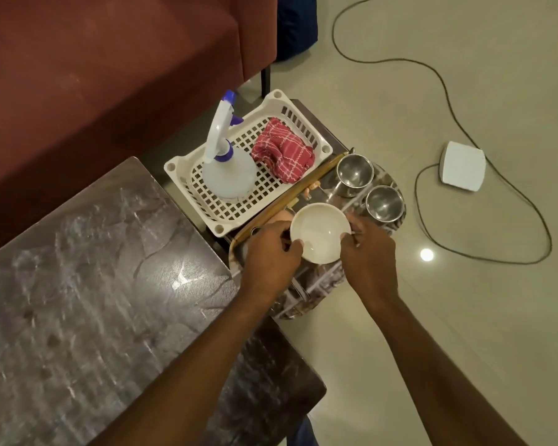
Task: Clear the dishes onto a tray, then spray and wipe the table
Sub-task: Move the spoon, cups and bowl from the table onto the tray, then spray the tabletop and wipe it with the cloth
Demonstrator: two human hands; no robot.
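Observation:
A white bowl is held over a patterned oval tray. My left hand grips the bowl's left rim and my right hand grips its right rim. Two steel cups stand upright at the tray's far end. A white slotted basket beside the tray holds a clear spray bottle with a white and blue trigger, and a crumpled red checked cloth. The dark marbled table lies to the left. Whether the bowl touches the tray is hidden by my hands.
A maroon sofa stands behind the table and basket. On the pale tiled floor to the right lie a white box and a long black cable. The tray and basket rest on a low dark stand.

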